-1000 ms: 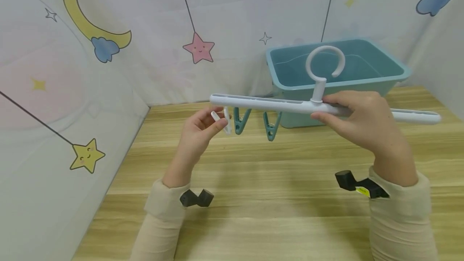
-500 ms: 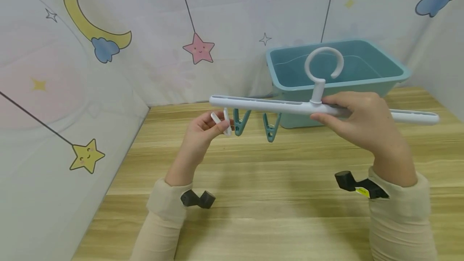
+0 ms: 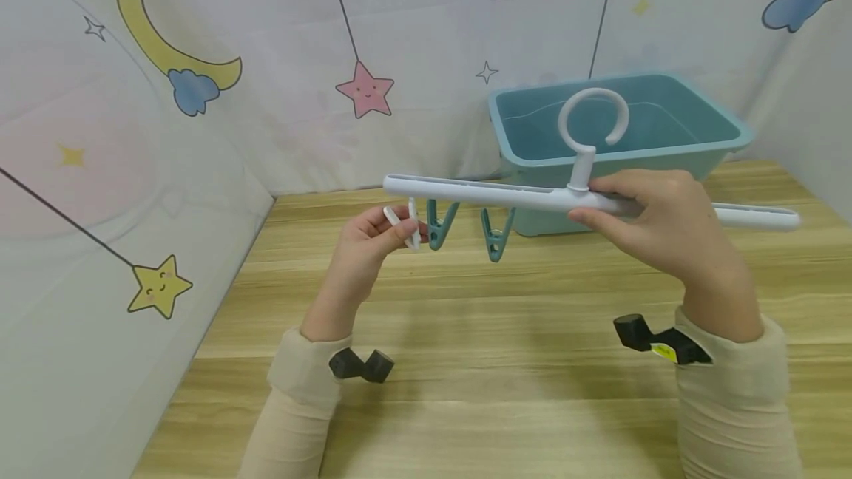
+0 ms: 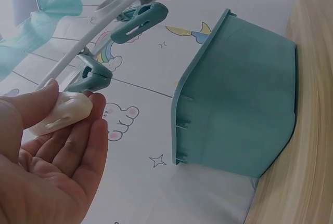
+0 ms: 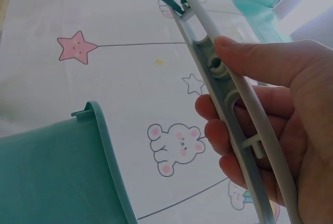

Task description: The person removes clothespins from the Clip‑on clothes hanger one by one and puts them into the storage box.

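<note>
A white hanger bar (image 3: 479, 191) with a ring-like hook (image 3: 564, 120) is held level above the table. My right hand (image 3: 679, 231) grips the bar just right of the hook, thumb in front; in the right wrist view the fingers curl round its slotted underside. Two teal clips, one nearer the left end (image 3: 435, 231) and one nearer the middle (image 3: 494, 242), hang below the bar's left half. My left hand (image 3: 356, 261) pinches a white clip (image 4: 67, 110) between thumb and fingers under the left end. Whether that clip is attached to the bar, I cannot tell.
A teal plastic tub (image 3: 665, 151) stands behind the hanger at the back right of the wooden table (image 3: 466, 361). White cloth (image 3: 426, 35) with printed stars and moons hangs behind and along the left side.
The hanger and my right hand have shifted slightly left and down. My left hand keeps its pinch on the white clip, moving very little.
</note>
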`<state>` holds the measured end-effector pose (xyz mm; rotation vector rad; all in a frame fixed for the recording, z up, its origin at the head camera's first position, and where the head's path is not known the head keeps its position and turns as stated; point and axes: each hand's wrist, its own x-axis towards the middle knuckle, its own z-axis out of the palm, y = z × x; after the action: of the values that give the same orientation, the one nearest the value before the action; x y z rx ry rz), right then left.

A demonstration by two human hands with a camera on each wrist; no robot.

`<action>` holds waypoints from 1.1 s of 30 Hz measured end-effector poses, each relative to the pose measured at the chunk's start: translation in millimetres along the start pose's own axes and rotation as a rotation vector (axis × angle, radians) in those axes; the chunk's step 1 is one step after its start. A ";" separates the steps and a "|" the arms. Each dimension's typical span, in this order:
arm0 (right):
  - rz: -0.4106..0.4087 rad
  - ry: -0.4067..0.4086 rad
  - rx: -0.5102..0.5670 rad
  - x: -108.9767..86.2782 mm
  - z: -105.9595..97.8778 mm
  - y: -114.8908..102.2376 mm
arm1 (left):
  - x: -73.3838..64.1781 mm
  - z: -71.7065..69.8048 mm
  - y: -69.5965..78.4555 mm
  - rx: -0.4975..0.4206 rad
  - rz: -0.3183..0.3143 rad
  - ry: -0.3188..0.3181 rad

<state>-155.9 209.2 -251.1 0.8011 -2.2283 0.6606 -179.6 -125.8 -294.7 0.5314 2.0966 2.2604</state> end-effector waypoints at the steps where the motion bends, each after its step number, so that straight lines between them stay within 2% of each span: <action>1: -0.004 0.001 0.008 0.2 0.6 0.5 | -0.3 0.1 0.6 -0.007 0.003 0.002; 9: -0.029 0.015 0.046 1.2 4.5 2.7 | -0.6 0.9 4.1 -0.040 0.013 0.018; 16: -0.043 0.014 0.033 1.2 4.7 2.7 | -1.2 1.6 6.4 -0.054 0.016 0.017; 22: -0.087 0.030 0.013 1.5 4.5 3.5 | -2.1 1.1 7.8 -0.076 0.024 0.005; 33: -0.075 0.032 0.023 0.3 4.1 3.0 | -4.3 -0.7 7.4 -0.130 0.039 -0.063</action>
<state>-159.9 208.5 -254.2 0.8758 -2.1547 0.6595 -174.1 -128.2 -288.6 0.6337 1.9109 2.3472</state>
